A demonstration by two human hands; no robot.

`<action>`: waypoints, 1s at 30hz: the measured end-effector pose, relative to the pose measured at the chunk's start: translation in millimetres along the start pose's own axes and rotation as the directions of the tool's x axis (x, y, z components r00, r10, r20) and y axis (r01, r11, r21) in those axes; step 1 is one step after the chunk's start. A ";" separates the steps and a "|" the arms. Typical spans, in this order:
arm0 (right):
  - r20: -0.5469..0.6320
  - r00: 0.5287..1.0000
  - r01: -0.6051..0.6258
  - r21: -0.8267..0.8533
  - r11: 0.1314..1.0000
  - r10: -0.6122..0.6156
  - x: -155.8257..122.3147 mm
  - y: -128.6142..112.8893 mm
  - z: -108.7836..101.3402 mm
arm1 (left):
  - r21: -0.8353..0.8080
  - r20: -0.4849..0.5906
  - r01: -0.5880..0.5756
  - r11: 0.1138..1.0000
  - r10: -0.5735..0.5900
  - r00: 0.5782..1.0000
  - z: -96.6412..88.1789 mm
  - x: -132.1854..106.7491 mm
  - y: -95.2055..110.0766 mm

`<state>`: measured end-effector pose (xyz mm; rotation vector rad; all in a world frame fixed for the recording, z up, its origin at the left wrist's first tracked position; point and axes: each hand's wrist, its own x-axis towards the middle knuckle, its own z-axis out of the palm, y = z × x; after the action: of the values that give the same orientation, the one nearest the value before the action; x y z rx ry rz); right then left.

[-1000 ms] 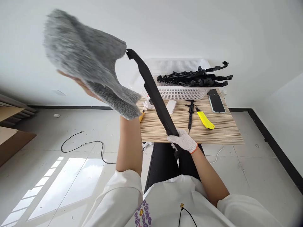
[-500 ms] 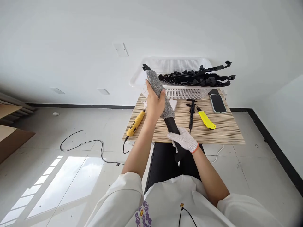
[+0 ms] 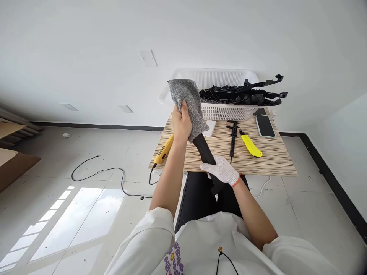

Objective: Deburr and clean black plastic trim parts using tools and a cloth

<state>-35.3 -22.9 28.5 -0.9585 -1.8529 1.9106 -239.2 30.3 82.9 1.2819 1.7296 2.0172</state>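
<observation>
My bare left hand [image 3: 182, 123] grips a grey cloth [image 3: 191, 102] that lies over the upper part of a long black plastic strip [image 3: 204, 148]. The thumb presses on the cloth from above. In a white knitted glove with an orange cuff, my right hand [image 3: 222, 170] is closed around the strip's lower part, just past the table's front edge. The strip slants from lower right to upper left, and its far end is hidden under the cloth. Beyond my hands, a white plastic basket [image 3: 226, 113] holds several similar black plastic strips [image 3: 243, 93].
On the wooden table [image 3: 263, 164] lie a yellow corded tool [image 3: 164, 149], a white block [image 3: 210, 128], a black caliper [image 3: 233, 139], a yellow utility knife [image 3: 251, 146] and a phone [image 3: 265, 126]. A black cable [image 3: 123, 179] runs over the floor at left.
The cloth was wrapped narrowly around the strip and now spreads wider, covering the strip's far tip. My left hand has shifted slightly left. The right hand keeps its hold.
</observation>
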 end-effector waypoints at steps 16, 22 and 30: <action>-0.082 0.995 -0.052 0.131 0.990 0.063 2.7 1.7 0.8 | 0.110 0.232 0.084 0.990 -0.108 0.967 7.9 -42.3 -4.1; -0.060 0.998 -0.025 0.086 0.996 0.030 2.4 3.0 1.0 | 0.107 0.127 0.123 0.987 -0.137 0.982 -1.0 -34.9 -3.6; -0.036 0.999 -0.011 0.058 0.998 0.013 -0.7 0.3 0.2 | 0.115 0.023 0.066 0.991 -0.069 0.997 -5.0 -26.2 3.8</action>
<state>-34.9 -23.5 28.3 -0.9810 -1.7666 1.9297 -225.4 9.0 73.9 1.2590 1.8742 1.8800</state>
